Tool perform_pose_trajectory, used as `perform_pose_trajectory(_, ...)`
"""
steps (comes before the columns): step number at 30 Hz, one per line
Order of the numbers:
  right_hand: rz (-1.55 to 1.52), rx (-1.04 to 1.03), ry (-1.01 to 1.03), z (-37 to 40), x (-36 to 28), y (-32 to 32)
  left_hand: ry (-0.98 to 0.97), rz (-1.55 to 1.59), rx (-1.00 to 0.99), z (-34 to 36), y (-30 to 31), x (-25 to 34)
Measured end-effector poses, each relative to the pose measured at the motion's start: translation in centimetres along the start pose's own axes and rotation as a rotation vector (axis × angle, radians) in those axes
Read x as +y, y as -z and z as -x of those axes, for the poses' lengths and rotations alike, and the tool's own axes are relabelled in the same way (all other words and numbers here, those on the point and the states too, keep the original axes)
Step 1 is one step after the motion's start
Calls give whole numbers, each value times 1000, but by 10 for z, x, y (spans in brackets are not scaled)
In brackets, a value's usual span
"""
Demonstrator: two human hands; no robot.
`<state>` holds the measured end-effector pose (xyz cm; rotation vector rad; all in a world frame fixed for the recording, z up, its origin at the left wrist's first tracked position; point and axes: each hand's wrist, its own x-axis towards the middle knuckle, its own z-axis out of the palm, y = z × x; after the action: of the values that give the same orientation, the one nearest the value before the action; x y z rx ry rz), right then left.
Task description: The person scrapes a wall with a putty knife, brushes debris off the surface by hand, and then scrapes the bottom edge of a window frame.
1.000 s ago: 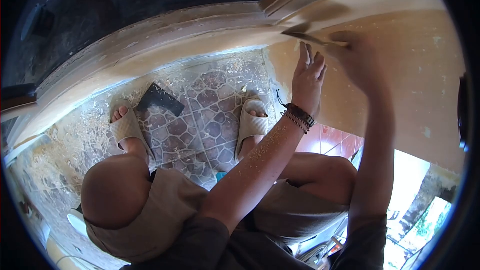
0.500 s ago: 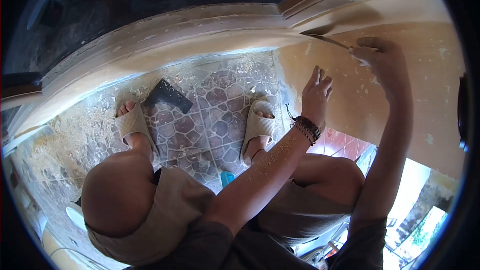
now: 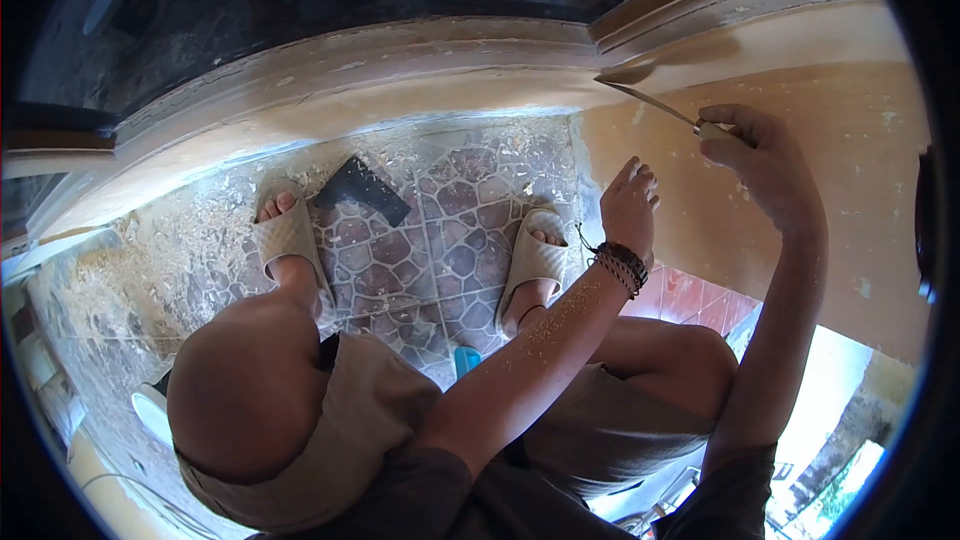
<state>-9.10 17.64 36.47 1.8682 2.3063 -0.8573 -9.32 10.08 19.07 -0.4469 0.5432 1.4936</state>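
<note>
My right hand (image 3: 760, 155) grips the handle of a metal scraper (image 3: 648, 100). Its thin blade points left and meets the orange wall (image 3: 800, 230) just under the pale moulding (image 3: 480, 50). My left hand (image 3: 628, 210) rests flat against the same wall, fingers together and pointing up, a little below and left of the blade. Braided bracelets (image 3: 622, 262) circle that wrist, and wood-coloured dust clings to the forearm. I am crouched, knees bent, feet in beige slippers (image 3: 290, 240) on the patterned floor tiles (image 3: 420, 240).
A dark flat tool (image 3: 362, 188) lies on the tiles between my feet, near the wall base. Paint flakes and dust cover the floor at left. A small blue object (image 3: 466, 360) shows by my right knee. Red tiles (image 3: 690, 298) appear below the wall.
My right hand has drawn the scraper down and to the right along the wall. My left hand has slid lower on the wall. The camera view has shifted a little as well.
</note>
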Motion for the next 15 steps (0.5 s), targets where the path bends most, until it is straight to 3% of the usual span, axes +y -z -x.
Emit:
perform_pose_trajectory(4,30,-70,60,6,-11,-8,-62,-9,31,11,-1,14)
perform_pose_trajectory(11,-54,-228,10,17,-11,2,-284,-43,-89,30,-4,48)
perform_pose_trajectory(15,-1,-283,128,9,6,-10,-355,-83,-118,31,-5,58)
